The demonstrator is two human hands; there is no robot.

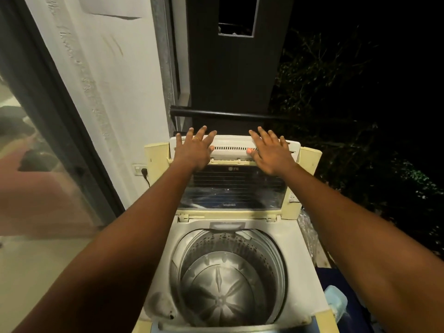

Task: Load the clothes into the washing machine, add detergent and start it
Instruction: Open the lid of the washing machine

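We press left hand [194,150] and right hand [271,152] flat on raised lid [230,188], fingers spread, gripping nothing. Drum [228,284] below holds no clothes; none in sight. Risk: we release, unsteady lid drops forward and slams over opening.

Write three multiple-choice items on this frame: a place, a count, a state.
1. The perforated steel drum of the white top-loading washing machine is:
A. full of clothes
B. full of water
C. empty

2. The left hand and right hand rest:
A. inside that drum
B. on the raised white plastic folding lid
C. on the machine's front rim

3. How many fingers of the left hand bear a gold ring?
A. none
B. one
C. three

1 C, its bare bottom shows; 2 B, spread fingers lie on the lid's upper edge; 3 B, a single band shows.
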